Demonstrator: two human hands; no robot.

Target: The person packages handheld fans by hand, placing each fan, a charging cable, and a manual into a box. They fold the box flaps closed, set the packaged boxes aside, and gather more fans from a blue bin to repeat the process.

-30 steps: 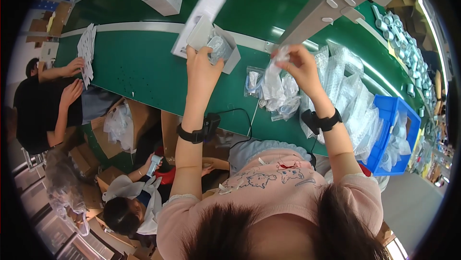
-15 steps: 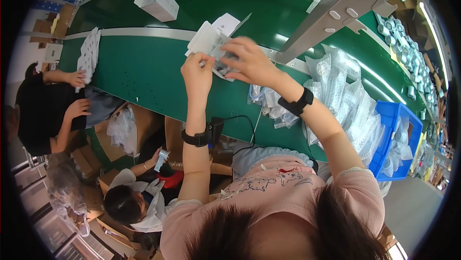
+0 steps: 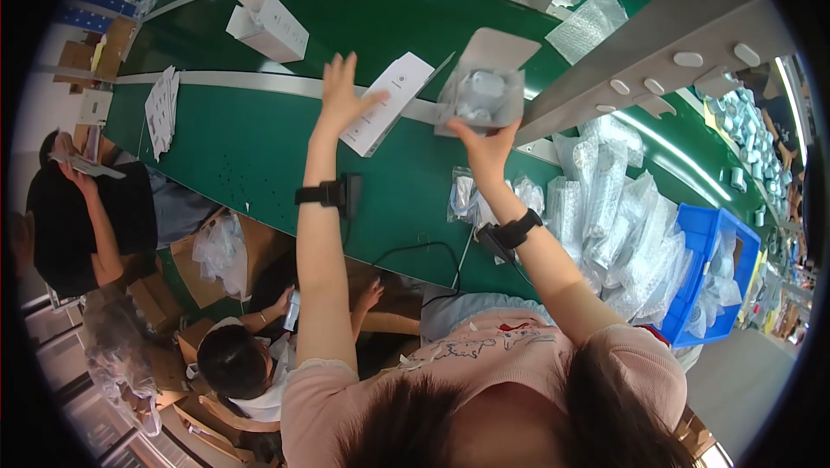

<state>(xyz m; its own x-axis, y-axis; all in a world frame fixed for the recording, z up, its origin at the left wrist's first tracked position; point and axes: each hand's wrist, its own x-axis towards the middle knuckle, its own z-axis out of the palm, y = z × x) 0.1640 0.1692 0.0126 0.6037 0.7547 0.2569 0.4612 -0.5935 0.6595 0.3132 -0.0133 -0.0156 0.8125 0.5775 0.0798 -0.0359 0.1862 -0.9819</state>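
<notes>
An open white box (image 3: 495, 46) is in my right hand (image 3: 487, 150), held at its near edge with the lid flap up. Inside it lies a grey-white part (image 3: 482, 87) in clear plastic. My left hand (image 3: 346, 98) is open, fingers spread, above the work table (image 3: 259, 122). Its thumb reaches over the left edge of a closed white carton (image 3: 393, 100), and I cannot tell whether it touches. Small bagged parts (image 3: 462, 193) lie on the table nearer me than the box.
An open upright carton (image 3: 275, 31) stands far left. Bubble-wrapped parts (image 3: 605, 208) are heaped beside a blue bin (image 3: 692, 295) at right. A metal post (image 3: 640, 53) rises behind my right hand. Co-workers sit at left; one holds a flat white piece (image 3: 91, 165).
My hands were together at the open box. My right hand has since carried it to the right, while my left hand has let go and opened. The closed carton is now uncovered.
</notes>
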